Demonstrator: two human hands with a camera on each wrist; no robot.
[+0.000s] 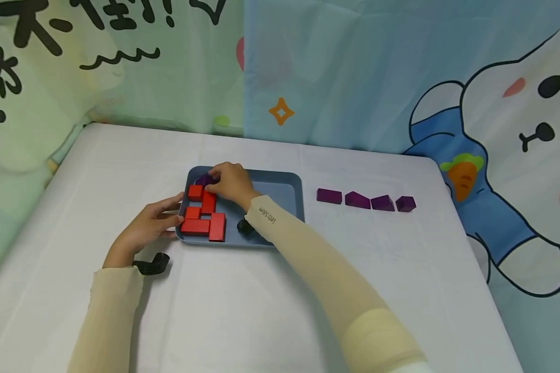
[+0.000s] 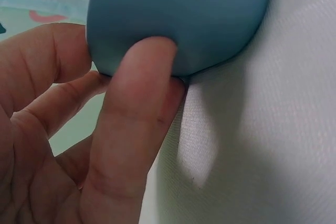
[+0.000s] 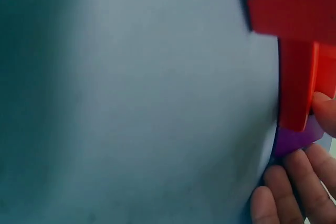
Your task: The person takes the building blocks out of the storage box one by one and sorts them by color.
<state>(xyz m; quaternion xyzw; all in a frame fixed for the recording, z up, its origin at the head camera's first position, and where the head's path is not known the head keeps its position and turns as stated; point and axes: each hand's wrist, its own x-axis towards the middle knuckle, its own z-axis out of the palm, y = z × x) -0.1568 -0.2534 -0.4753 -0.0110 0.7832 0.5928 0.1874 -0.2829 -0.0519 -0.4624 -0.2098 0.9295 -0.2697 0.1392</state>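
Hands (image 1: pixel 144 228) (image 1: pixel 235 184) forward, right arm (image 1: pixel 324 267) outstretched

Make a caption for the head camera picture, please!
Left hand grips the tray, right hand touches a purple block beside red blocks.

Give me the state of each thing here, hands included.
Tray: right way up, partly filled
Red blocks: lying in the tray's left part
Inner purple block: pinched, partly hidden
Four purple blocks: lying in a row outside the tray
Left hand: touching the tray's left edge
Right hand: pinching the inner purple block
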